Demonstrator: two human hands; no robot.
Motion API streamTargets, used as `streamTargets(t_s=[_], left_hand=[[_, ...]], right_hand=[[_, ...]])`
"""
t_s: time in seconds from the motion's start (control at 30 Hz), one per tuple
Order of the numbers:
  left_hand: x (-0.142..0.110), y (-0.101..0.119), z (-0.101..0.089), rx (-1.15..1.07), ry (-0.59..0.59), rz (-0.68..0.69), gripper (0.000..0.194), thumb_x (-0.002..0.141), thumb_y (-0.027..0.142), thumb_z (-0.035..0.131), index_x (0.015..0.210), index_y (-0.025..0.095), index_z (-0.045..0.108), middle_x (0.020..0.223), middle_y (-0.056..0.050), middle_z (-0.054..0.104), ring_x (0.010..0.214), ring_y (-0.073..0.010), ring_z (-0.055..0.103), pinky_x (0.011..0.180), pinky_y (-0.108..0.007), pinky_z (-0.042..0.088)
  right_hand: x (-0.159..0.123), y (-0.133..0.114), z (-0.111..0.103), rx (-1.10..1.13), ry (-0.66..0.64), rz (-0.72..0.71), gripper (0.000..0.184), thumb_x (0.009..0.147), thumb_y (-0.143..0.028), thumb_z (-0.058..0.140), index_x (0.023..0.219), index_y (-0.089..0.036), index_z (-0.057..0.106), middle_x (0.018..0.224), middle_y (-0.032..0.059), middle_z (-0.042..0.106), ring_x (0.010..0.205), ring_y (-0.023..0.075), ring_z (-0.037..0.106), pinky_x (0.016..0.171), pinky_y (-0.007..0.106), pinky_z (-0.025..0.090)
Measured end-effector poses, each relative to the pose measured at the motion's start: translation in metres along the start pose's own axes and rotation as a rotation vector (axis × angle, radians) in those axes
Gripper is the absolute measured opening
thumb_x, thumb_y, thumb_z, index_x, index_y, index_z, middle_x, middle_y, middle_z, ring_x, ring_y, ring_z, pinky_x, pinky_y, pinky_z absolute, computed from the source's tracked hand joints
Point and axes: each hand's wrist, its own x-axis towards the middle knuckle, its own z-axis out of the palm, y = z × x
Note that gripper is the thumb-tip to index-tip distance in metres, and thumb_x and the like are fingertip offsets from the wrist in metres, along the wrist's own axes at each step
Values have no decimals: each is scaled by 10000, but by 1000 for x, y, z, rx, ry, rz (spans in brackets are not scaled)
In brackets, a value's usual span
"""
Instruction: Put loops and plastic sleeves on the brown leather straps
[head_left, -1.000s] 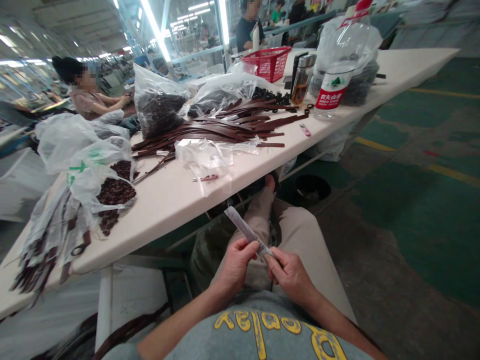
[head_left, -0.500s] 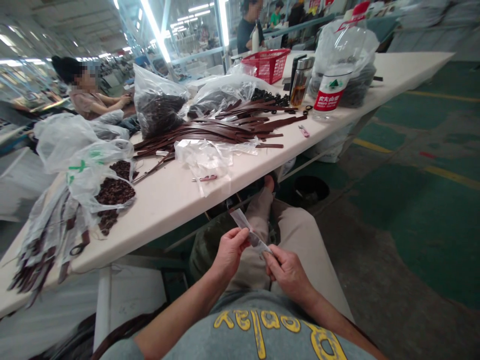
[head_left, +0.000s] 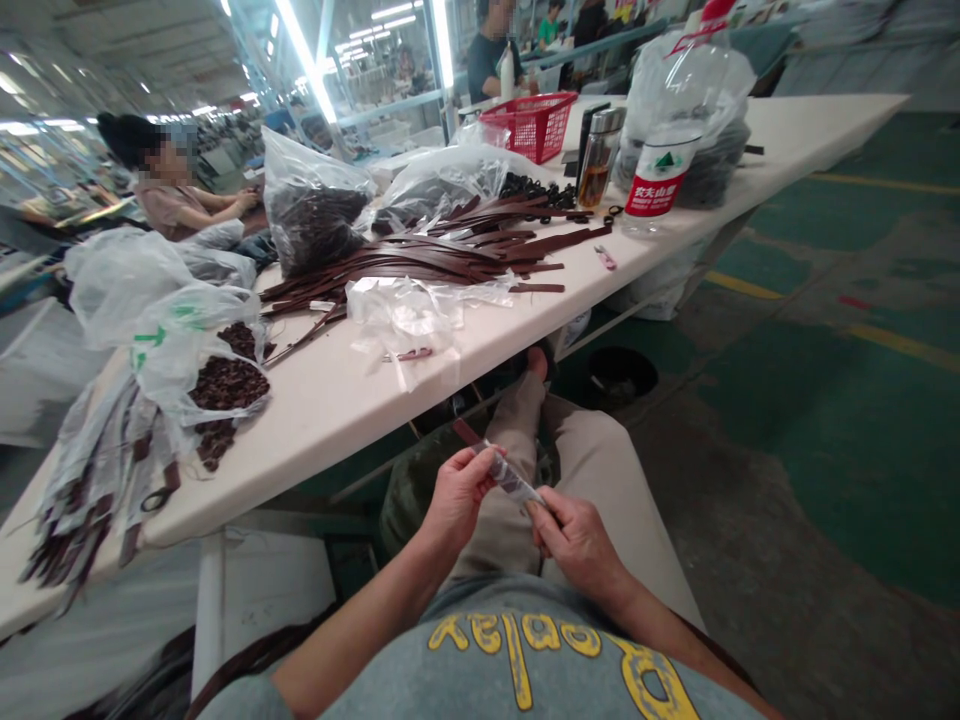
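Note:
Over my lap, my left hand (head_left: 459,495) and my right hand (head_left: 576,543) both pinch a narrow dark brown strap in a clear plastic sleeve (head_left: 508,474). The strap's bare brown end sticks out past my left fingers toward the table edge. My right fingers grip the near end of the sleeve. On the white table (head_left: 352,400) ahead lies a pile of long brown straps (head_left: 435,255) and crumpled clear sleeves (head_left: 409,315).
Open bags of small brown pieces (head_left: 225,385) and bagged straps (head_left: 82,480) sit at the left. Big clear bags (head_left: 315,205), a red basket (head_left: 534,122), a flask (head_left: 600,160) and a large water bottle (head_left: 667,150) stand farther along. Other people work beyond the table.
The clear sleeve has slid down toward my right hand, and the brown end of the strap now shows beyond my left fingers. Both hands stay over my lap.

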Motion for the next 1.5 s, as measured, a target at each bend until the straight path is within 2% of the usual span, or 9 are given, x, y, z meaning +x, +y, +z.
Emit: streamTargets(t_s=[0.13, 0.3, 0.47, 0.63, 0.73, 0.87, 1.03, 1.23, 1.5], left_hand=[[-9, -10, -1, -3, -14, -40, 321, 620, 354, 870, 791, 108, 755, 805, -80, 730, 699, -129, 633, 670, -239, 506], [-12, -4, -3, 31, -34, 58, 254, 647, 314, 860, 756, 110, 756, 786, -63, 728, 735, -123, 635, 753, -245, 505], [-5, 5, -9, -17, -7, 97, 246, 650, 295, 861, 774, 113, 752, 802, -56, 731, 758, -112, 642, 776, -236, 498], [4, 8, -17, -30, 13, 116, 257, 644, 296, 866, 767, 108, 742, 819, -59, 732, 766, -112, 648, 788, -241, 500], [4, 6, -14, -18, -9, 85, 277, 649, 313, 866, 792, 110, 744, 817, -53, 729, 774, -113, 647, 791, -246, 500], [-4, 0, -4, 2, -51, 56, 267, 645, 310, 866, 778, 111, 749, 801, -50, 724, 773, -115, 643, 793, -246, 495], [-12, 4, 0, 26, -72, 46, 263, 646, 317, 860, 765, 105, 759, 777, -54, 720, 725, -116, 625, 744, -245, 491], [-3, 8, -3, 3, -10, 68, 258, 616, 309, 877, 736, 114, 760, 784, -54, 724, 768, -119, 630, 790, -239, 490], [-13, -20, 0, 66, -119, -95, 306, 636, 357, 857, 779, 104, 760, 774, -67, 719, 720, -139, 641, 725, -252, 514]], right_hand=[[1, -2, 2, -28, 19, -24, 355, 941, -408, 434, 643, -223, 493, 517, -28, 567, 494, 112, 521, 530, 233, 381], [4, -8, -6, -34, -75, 0, 345, 949, -419, 413, 681, -224, 506, 589, -14, 626, 543, 120, 569, 572, 238, 401], [-12, -1, -25, -139, -160, 26, 356, 954, -420, 398, 683, -224, 519, 602, -13, 620, 569, 130, 571, 587, 252, 389], [-39, 20, -53, -231, -257, 158, 401, 960, -455, 374, 674, -221, 530, 613, -2, 630, 582, 145, 581, 593, 263, 381], [-36, 12, -61, -303, -275, 180, 363, 959, -439, 382, 733, -219, 561, 673, 11, 660, 625, 160, 598, 605, 267, 373], [-3, -22, -48, -321, -229, 43, 252, 947, -408, 454, 936, -220, 621, 824, 28, 706, 725, 168, 623, 632, 259, 364], [33, -46, -24, -245, -207, -40, 275, 953, -333, 465, 754, -205, 606, 671, -2, 684, 619, 127, 593, 595, 239, 340], [12, -30, -32, -173, -261, 59, 304, 953, -347, 434, 737, -211, 600, 628, -7, 677, 578, 127, 601, 580, 239, 371], [-7, -19, -27, -167, -160, 55, 352, 958, -385, 406, 727, -209, 603, 637, 5, 664, 582, 130, 587, 594, 248, 395]])
